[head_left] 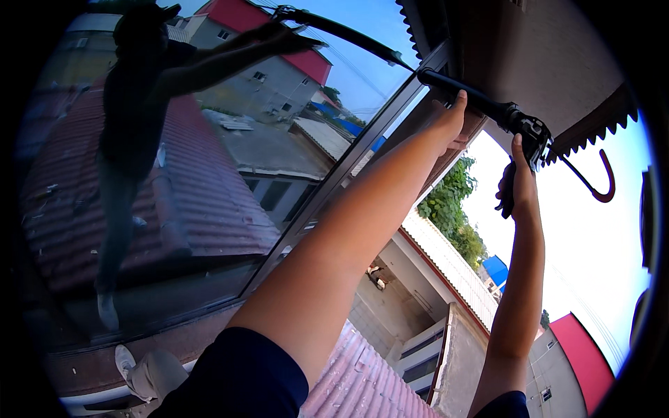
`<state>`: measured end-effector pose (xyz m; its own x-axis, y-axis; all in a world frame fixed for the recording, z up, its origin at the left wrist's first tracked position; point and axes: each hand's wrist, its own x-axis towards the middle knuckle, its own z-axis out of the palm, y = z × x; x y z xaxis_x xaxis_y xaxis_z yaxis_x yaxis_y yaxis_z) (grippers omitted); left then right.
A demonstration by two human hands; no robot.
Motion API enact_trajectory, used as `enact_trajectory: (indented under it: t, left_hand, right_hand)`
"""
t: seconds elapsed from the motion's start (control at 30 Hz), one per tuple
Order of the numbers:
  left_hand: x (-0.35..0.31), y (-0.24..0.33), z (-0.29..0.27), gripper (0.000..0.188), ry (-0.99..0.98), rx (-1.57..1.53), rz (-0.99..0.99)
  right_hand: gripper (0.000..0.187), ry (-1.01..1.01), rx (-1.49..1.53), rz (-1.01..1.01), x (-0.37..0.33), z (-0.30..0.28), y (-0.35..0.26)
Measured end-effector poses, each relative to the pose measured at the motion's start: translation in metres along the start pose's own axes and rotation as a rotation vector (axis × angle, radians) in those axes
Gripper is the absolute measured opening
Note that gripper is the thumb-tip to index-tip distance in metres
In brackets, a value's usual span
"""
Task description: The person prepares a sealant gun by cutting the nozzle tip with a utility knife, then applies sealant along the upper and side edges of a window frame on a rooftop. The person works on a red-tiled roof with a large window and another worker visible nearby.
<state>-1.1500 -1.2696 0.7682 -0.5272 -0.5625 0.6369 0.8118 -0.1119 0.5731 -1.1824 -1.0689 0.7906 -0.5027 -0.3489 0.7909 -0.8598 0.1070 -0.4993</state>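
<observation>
A black caulking gun [481,101] is held high at upper right, its front end close to the edge of the window frame [374,132]. Whether the tip touches the frame I cannot tell. My left hand [451,127] supports the barrel from below, thumb against its side and fingers partly hidden. Behind it, my right hand [521,182] is wrapped round the handle and trigger. A thin rod ending in a curved hook [606,177] sticks out of the gun's rear. On the left, dark window glass [230,230] reflects a standing figure with raised arms.
Overhead runs an eave [557,49] with a toothed edge. Far below lie a red corrugated roof [359,380] and a building with a pale roof [446,244]. My shoe [125,362] is on a narrow ledge at lower left. Green trees [453,209] stand beyond.
</observation>
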Motion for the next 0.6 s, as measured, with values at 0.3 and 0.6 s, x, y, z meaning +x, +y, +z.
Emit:
enact_trajectory:
  t: [0.3, 0.6]
  left_hand:
    - [0.029, 0.032, 0.054, 0.061, -0.061, -0.048, 0.103]
    - [0.02, 0.031, 0.055, 0.028, -0.033, -0.085, 0.034]
  right_hand:
    - [0.07, -0.17, 0.195, -0.031, -0.016, 0.009, 0.0]
    - [0.069, -0.321, 0.249, -0.014, -0.013, 0.006, 0.014]
